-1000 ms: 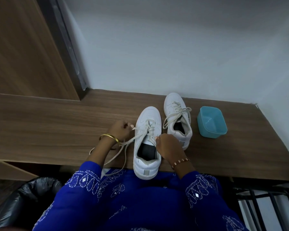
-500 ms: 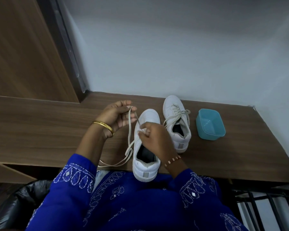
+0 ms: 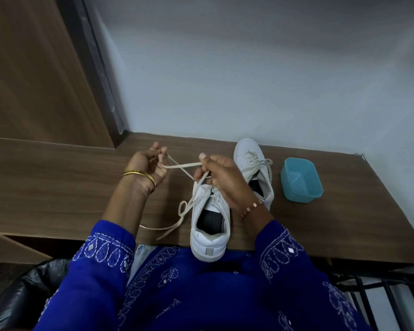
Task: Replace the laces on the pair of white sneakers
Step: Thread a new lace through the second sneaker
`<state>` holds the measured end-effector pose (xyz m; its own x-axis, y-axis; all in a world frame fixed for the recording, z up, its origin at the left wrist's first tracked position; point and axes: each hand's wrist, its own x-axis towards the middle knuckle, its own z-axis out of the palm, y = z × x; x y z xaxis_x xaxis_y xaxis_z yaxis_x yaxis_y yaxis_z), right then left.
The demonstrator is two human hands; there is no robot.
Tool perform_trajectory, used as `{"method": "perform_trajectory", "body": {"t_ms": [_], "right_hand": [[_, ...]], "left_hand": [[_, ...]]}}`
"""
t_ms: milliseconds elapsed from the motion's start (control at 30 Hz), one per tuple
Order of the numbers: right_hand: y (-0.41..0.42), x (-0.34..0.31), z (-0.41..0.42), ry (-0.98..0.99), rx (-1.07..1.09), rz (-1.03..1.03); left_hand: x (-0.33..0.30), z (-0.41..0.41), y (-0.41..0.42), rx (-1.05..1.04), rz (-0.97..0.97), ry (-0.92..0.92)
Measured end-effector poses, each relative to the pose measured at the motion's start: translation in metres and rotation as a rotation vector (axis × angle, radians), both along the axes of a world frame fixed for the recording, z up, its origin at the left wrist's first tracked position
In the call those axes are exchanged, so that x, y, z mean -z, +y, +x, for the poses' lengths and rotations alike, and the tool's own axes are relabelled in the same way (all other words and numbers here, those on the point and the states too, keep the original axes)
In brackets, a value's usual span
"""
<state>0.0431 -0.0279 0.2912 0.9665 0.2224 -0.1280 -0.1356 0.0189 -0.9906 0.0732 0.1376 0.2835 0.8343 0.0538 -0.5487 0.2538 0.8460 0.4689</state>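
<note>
Head cam looking down: near sneaker sits on the wooden surface, heel poking over the front edge. Both hands are raised over it, left hand and right hand each pinching the lace stretched between them. Second sneaker sits behind, laced, beside a teal tub.

Blue embroidered sleeves, gold bangle
</note>
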Motion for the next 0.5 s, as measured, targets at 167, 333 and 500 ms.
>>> {"method": "perform_trajectory", "body": {"t_ms": [167, 333, 500], "right_hand": [[-0.026, -0.024, 0.006, 0.028, 0.095, 0.258], [-0.058, -0.038, 0.01, -0.063, 0.255, 0.227], [-0.05, -0.034, -0.001, -0.113, 0.203, -0.21]], "left_hand": [[0.018, 0.004, 0.014, -0.049, 0.082, 0.079], [0.044, 0.004, 0.014, 0.082, 0.81, 0.118], [0.059, -0.001, 0.005, 0.498, 1.757, 0.056]]}}
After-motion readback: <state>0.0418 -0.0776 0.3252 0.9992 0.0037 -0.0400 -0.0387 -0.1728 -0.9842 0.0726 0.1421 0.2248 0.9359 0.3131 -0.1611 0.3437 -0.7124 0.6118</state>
